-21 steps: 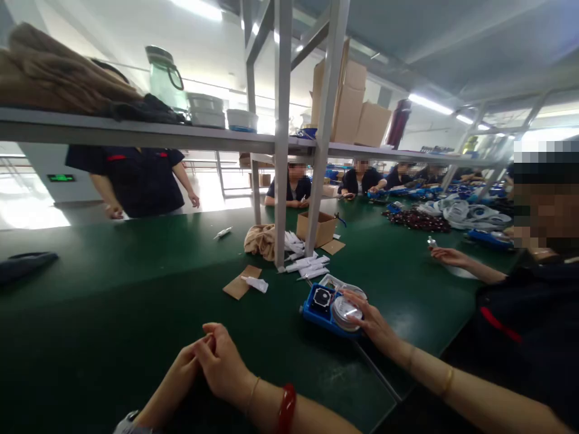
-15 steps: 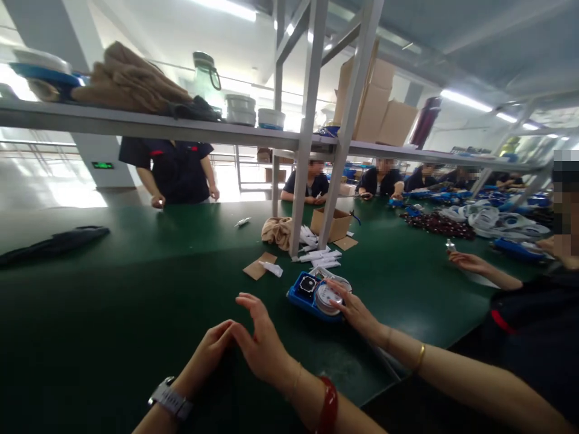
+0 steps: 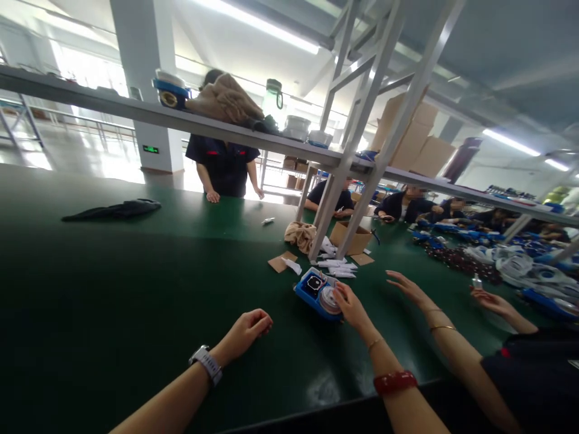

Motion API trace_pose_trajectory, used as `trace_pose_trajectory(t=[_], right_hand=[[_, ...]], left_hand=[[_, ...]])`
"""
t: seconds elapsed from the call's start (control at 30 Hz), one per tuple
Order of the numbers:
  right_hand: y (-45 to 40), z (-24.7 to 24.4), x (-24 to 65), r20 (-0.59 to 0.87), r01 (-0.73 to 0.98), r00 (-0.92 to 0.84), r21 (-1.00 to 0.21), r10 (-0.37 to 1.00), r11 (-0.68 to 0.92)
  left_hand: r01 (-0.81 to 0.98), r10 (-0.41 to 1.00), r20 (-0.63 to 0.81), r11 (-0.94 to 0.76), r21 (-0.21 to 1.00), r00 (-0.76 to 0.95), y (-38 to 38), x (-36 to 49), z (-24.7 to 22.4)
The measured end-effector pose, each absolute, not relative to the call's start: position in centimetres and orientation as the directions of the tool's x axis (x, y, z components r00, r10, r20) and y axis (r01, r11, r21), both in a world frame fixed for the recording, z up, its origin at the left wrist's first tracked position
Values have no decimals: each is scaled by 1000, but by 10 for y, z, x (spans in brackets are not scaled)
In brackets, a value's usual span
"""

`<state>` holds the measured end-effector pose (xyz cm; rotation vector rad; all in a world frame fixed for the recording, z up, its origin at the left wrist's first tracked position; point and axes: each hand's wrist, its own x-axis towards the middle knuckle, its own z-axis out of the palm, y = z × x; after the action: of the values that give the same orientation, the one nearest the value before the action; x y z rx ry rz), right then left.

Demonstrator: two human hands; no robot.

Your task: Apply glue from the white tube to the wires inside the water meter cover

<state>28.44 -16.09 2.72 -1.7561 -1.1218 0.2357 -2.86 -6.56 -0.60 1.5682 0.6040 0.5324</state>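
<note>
A blue water meter [image 3: 306,293] with a round white dial and a black square module lies on the green table in front of me. My right hand [image 3: 350,306], a red bangle on its wrist, grips the meter's right side by the round dial. To the left of it, apart from the meter, my left hand [image 3: 246,330] hovers over the tabletop. Its fingers are curled closed, and I see nothing in them. The wrist there wears a light-strapped watch.
A co-worker's open hand [image 3: 409,289] is right of the meter; their other hand [image 3: 493,300] holds a small clear bottle [image 3: 476,281]. White tubes [image 3: 337,265], a cardboard box [image 3: 350,239] and a tan cloth [image 3: 299,235] surround the shelf posts. A dark cloth [image 3: 113,210] lies left.
My hands have parted; the right has moved onto the water meter and gripped it. The co-worker's hand has let go of the meter and drawn right. The view has shifted left.
</note>
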Motion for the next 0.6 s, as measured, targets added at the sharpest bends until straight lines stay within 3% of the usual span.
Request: trace_pose_trajectory(t=[0.37,0.6], right_hand=[[-152,1,236,309,584,551,-806,775,-94],[-123,-12,164,229,456,540,-888,810,-53]], left_hand=[[-16,603,1,20,1000,798,-87,-19,-4],[-165,747,103,9,986,657,-73,-19,-15]])
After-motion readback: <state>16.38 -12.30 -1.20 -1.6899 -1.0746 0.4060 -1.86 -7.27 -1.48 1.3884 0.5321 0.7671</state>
